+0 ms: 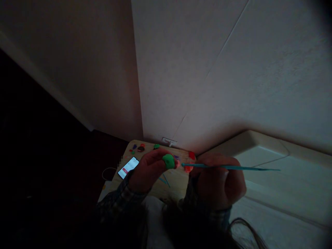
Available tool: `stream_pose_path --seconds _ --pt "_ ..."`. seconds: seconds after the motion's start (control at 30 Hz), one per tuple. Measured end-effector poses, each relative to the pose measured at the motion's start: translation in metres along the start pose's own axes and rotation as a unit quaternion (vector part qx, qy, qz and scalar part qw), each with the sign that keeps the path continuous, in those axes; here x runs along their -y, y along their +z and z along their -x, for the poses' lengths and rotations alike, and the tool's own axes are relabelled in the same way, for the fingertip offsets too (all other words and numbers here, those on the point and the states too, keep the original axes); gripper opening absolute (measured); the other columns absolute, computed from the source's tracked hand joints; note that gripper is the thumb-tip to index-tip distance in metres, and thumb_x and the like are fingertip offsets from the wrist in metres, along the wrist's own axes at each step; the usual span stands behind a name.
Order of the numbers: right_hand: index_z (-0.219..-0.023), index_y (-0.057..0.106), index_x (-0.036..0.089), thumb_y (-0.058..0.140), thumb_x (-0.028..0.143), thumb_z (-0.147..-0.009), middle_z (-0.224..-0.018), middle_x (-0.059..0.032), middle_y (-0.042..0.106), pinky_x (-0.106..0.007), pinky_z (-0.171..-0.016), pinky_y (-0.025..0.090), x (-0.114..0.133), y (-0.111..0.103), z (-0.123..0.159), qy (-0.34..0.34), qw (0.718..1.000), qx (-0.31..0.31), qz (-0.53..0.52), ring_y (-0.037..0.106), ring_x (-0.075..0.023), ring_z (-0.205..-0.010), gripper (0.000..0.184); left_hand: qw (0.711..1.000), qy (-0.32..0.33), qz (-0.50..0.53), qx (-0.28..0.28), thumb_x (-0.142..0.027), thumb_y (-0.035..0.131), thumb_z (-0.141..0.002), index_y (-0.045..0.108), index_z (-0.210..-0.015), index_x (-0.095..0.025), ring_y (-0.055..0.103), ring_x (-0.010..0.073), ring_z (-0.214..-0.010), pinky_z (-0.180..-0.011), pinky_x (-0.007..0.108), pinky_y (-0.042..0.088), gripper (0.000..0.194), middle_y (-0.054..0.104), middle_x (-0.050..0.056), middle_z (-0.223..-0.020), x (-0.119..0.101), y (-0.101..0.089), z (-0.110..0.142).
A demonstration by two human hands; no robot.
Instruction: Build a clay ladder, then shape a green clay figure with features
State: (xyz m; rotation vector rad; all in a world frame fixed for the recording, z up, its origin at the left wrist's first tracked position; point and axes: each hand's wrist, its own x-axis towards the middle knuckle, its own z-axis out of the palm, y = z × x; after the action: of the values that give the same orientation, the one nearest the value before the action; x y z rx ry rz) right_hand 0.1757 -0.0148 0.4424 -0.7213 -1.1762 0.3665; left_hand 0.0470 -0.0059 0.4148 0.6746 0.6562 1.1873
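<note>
A bright green lump of modelling clay [168, 161] is pinched between the fingertips of my left hand [149, 169]. My right hand [219, 181] is closed around a thin blue clay modelling tool [243, 168]. The tool lies nearly level, and its small rounded tip points left toward the clay, a short gap away from it. Dim light and the angle hide most of the right fingers.
On the small wooden table [155, 190] lie a lit phone [128, 167], blue sticks [166, 180] and several coloured clay bits, including red clay [191, 155]. A wall [207, 69] rises behind. To the right stands a pale ledge [280, 166].
</note>
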Motion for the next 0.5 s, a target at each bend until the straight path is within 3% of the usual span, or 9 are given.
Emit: stream_pose_path --seconds 0.2,0.5 --pt "-0.079 0.064 0.020 0.052 0.027 -0.089 -0.056 0.0023 0.055 -0.027 -0.037 0.035 -0.0011 -0.0002 0.0005 0.010 1.000 0.005 -0.014 0.048 -0.0103 -0.042 0.017 0.991 -0.065 0.078 0.086 -0.035 0.082 -0.061 0.068 -0.067 -0.017 0.059 0.0098 -0.060 -0.065 0.024 0.049 0.024 0.062 0.000 -0.063 -0.0005 0.0059 0.0016" --pt "-0.083 0.066 0.019 0.052 0.021 -0.089 -0.055 0.0027 0.056 -0.027 -0.040 0.037 -0.0008 0.0020 0.0009 -0.015 0.999 0.034 -0.033 0.052 -0.0109 -0.045 0.016 0.991 -0.105 0.077 0.043 -0.043 0.087 -0.046 0.066 -0.063 -0.017 0.058 0.0121 -0.057 -0.062 0.028 0.050 0.038 0.060 0.000 -0.061 0.0013 0.0074 0.0015"
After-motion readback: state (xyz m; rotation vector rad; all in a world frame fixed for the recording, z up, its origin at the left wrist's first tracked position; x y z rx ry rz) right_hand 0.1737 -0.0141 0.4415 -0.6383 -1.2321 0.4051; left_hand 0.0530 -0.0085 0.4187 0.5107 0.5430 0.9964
